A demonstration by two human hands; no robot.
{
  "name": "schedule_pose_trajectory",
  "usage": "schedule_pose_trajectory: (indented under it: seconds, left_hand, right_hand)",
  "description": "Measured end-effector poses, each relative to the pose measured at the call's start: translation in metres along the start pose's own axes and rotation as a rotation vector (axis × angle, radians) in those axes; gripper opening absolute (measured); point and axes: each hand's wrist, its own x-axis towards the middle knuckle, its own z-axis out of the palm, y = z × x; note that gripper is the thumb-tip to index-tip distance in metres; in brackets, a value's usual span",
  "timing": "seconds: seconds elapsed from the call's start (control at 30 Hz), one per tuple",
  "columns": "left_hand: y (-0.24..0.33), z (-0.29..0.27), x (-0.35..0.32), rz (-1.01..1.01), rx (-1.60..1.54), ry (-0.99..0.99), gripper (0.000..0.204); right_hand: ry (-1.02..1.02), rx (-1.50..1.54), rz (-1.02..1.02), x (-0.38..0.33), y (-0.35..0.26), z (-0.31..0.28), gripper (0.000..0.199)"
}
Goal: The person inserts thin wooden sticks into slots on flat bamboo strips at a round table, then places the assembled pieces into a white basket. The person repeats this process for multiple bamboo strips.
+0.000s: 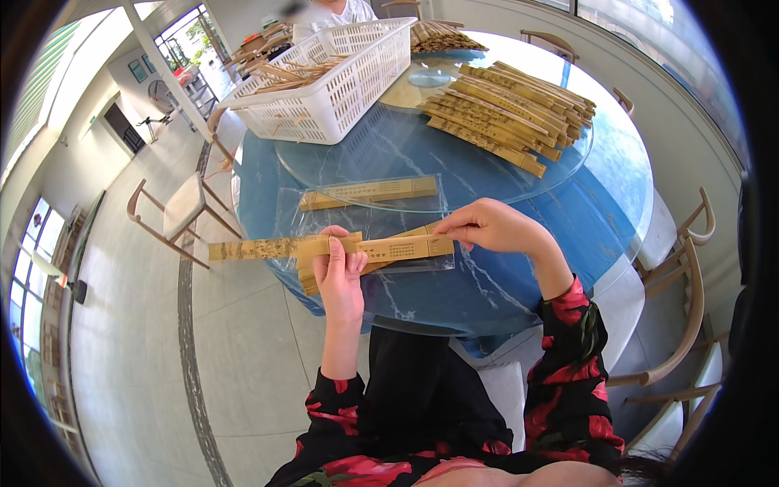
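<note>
My left hand (339, 276) is closed around a long, flat tan paper sleeve (276, 247) with dark printing, its thumb on top. From the sleeve's right end runs a pale, slim wooden stick (398, 243), partly inside by the look of it. At the stick's far right end my right hand (495, 231) pinches it between thumb and fingertips. Just beneath lie more printed tan sleeves (418, 250), partly hidden by my left hand. Farther off, another tan sleeve (373, 191) lies on or in clear plastic film (324, 221).
A white slotted plastic basket (324, 118) with thin wooden sticks (300, 75) stands at the back left. A large pile of printed sleeves (511, 109) covers the glass turntable's (568, 166) back right. Across the blue-covered round table (495, 288) is another person (349, 12). Wooden chairs (182, 203) surround it.
</note>
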Motion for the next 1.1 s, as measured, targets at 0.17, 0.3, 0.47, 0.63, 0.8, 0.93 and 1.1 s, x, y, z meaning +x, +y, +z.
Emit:
schedule_pose_trajectory:
  seconds: [0.17,0.3,0.47,0.63,0.8,0.93,1.1]
  left_hand:
    - [-0.004,0.005,-0.001,-0.083,0.087,-0.122,0.018]
    - [-0.007,0.005,-0.001,-0.154,0.154,-0.217,0.019]
    - [-0.004,0.007,-0.002,-0.162,0.130,-0.145,0.022]
    - [0.002,0.001,0.005,-0.064,-0.014,-0.044,0.033]
    - [0.013,0.013,0.033,0.081,-0.251,0.206,0.038]
    - [0.007,0.013,0.045,0.150,-0.376,0.111,0.031]
    - [-0.008,0.046,0.043,0.070,-0.397,0.049,0.030]
  right_hand:
    - [0.006,0.066,-0.104,0.007,-0.011,0.022,0.021]
    - [0.082,0.124,-0.129,0.012,-0.017,0.050,0.013]
    - [0.030,0.191,-0.070,0.014,-0.019,0.056,0.013]
    - [-0.042,-0.043,-0.014,0.006,-0.019,0.039,0.014]
    - [-0.075,-0.088,0.069,0.005,-0.024,0.043,0.024]
    - [-0.041,-0.035,0.023,0.006,-0.024,0.051,0.024]
    - [-0.011,0.172,0.037,0.007,-0.024,0.052,0.019]
